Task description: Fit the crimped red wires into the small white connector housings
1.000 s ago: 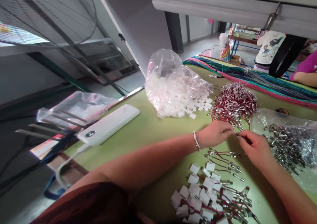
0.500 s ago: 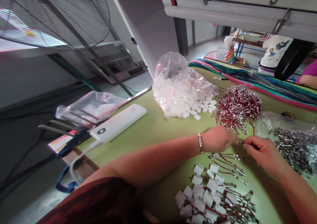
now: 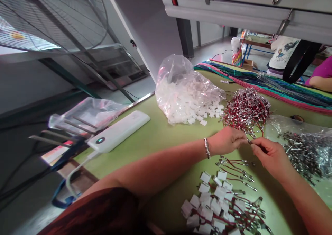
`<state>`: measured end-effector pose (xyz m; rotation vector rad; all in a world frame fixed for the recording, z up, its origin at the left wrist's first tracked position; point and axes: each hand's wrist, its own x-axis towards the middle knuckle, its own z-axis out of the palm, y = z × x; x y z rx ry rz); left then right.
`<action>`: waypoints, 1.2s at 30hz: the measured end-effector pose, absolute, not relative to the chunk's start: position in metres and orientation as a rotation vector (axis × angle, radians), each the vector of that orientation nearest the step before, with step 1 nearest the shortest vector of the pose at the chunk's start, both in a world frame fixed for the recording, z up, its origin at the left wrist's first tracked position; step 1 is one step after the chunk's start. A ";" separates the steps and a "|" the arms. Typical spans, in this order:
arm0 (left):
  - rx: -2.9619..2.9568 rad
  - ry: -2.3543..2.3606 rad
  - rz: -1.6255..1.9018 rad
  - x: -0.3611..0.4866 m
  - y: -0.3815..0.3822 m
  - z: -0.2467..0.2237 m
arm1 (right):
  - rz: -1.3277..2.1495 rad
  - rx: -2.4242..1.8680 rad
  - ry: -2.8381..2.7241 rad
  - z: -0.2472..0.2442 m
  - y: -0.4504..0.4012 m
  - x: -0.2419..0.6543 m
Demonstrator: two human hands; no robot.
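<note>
My left hand and my right hand meet fingertip to fingertip above the green table. Between them shows a tiny metal piece, pinched by the right fingers; its exact kind is too small to tell. The left fingers are pressed together, and what they grip is mostly hidden. Just beyond lies a heap of short red wires with metal terminals. Several loose red wires rest below my hands. Nearer to me is a pile of wires with white plastic housings.
A clear bag of white housings spills onto the table. On the right lies a bag of metal parts. Long coloured wires run along the far edge. A white power bank with a cable sits left. People are seen beyond.
The view has shifted slightly, so everything sits a little further left. Both hands have drawn closer together, and their fingertips now meet at the small metal piece.
</note>
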<state>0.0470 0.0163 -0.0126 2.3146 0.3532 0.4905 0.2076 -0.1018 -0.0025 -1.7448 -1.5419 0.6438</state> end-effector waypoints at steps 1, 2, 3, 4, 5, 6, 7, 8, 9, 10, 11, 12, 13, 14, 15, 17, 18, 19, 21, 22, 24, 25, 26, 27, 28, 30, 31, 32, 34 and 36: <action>2.376 0.337 0.500 0.047 0.017 -0.013 | 0.601 -1.746 -1.603 -0.001 -0.101 0.209; 2.460 0.313 0.502 0.047 0.019 -0.015 | 0.588 -1.751 -1.652 0.000 -0.101 0.210; 2.554 0.281 0.495 0.046 0.020 -0.016 | 0.601 -1.756 -1.685 0.001 -0.101 0.210; 2.645 0.240 0.476 0.045 0.020 -0.017 | 0.634 -1.763 -1.703 0.002 -0.102 0.210; 2.722 0.193 0.451 0.045 0.021 -0.018 | 0.687 -1.770 -1.707 0.003 -0.102 0.210; 2.779 0.143 0.425 0.044 0.021 -0.020 | 0.755 -1.774 -1.697 0.003 -0.102 0.209; 2.813 0.096 0.407 0.043 0.020 -0.021 | 0.829 -1.780 -1.670 0.003 -0.103 0.208; 2.826 0.065 0.399 0.042 0.019 -0.022 | 0.904 -1.787 -1.631 0.003 -0.103 0.207; 2.827 0.053 0.398 0.042 0.018 -0.022 | 0.975 -1.793 -1.580 0.002 -0.104 0.205; 2.825 0.055 0.395 0.042 0.017 -0.023 | 1.034 -1.796 -1.524 0.000 -0.104 0.204; 2.827 0.065 0.384 0.043 0.015 -0.023 | 1.069 -1.800 -1.475 -0.001 -0.104 0.203; 2.833 0.087 0.370 0.044 0.014 -0.023 | 1.077 -1.805 -1.443 -0.002 -0.104 0.203; 2.842 0.116 0.351 0.045 0.014 -0.021 | 1.058 -1.814 -1.438 -0.003 -0.103 0.203; 2.846 0.135 0.336 0.046 0.015 -0.019 | 1.011 -1.830 -1.458 -0.003 -0.102 0.204; 2.839 0.143 0.330 0.047 0.018 -0.016 | 0.946 -1.856 -1.495 -0.002 -0.101 0.205; 2.772 0.173 0.391 0.048 0.027 -0.008 | 0.817 -1.906 -1.604 -0.001 -0.099 0.209; 2.712 0.221 0.462 0.047 0.034 -0.003 | 0.781 -1.914 -1.662 0.000 -0.099 0.212; 2.637 0.310 0.550 0.045 0.041 0.001 | 0.765 -1.917 -1.711 0.000 -0.098 0.215; 2.509 0.553 0.676 0.040 0.054 0.008 | 0.748 -1.931 -1.798 0.000 -0.099 0.221; 2.486 0.614 0.638 0.037 0.060 0.009 | 0.727 -1.953 -1.847 0.000 -0.099 0.223; 2.525 0.649 0.461 0.032 0.068 0.010 | 0.685 -2.007 -1.982 0.001 -0.101 0.227; 2.573 0.649 0.369 0.031 0.069 0.010 | 0.680 -2.019 -2.063 0.003 -0.102 0.228; 2.626 0.666 0.299 0.030 0.069 0.008 | 0.692 -2.010 -2.144 0.004 -0.103 0.229; 2.676 0.704 0.258 0.030 0.068 0.007 | 0.716 -1.980 -2.216 0.007 -0.104 0.230; 2.710 0.760 0.237 0.031 0.066 0.005 | 0.743 -1.941 -2.273 0.009 -0.104 0.230; 2.724 0.890 0.194 0.036 0.060 0.000 | 0.767 -1.878 -2.325 0.012 -0.104 0.232; 2.711 0.941 0.176 0.040 0.056 -0.002 | 0.757 -1.868 -2.325 0.012 -0.103 0.233; 2.688 0.973 0.174 0.044 0.053 -0.004 | 0.733 -1.875 -2.315 0.012 -0.102 0.234; 2.600 0.968 0.218 0.053 0.046 -0.008 | 0.665 -1.913 -2.284 0.009 -0.098 0.237; 2.406 0.864 0.276 0.063 0.040 -0.012 | 0.614 -1.932 -2.263 0.006 -0.095 0.240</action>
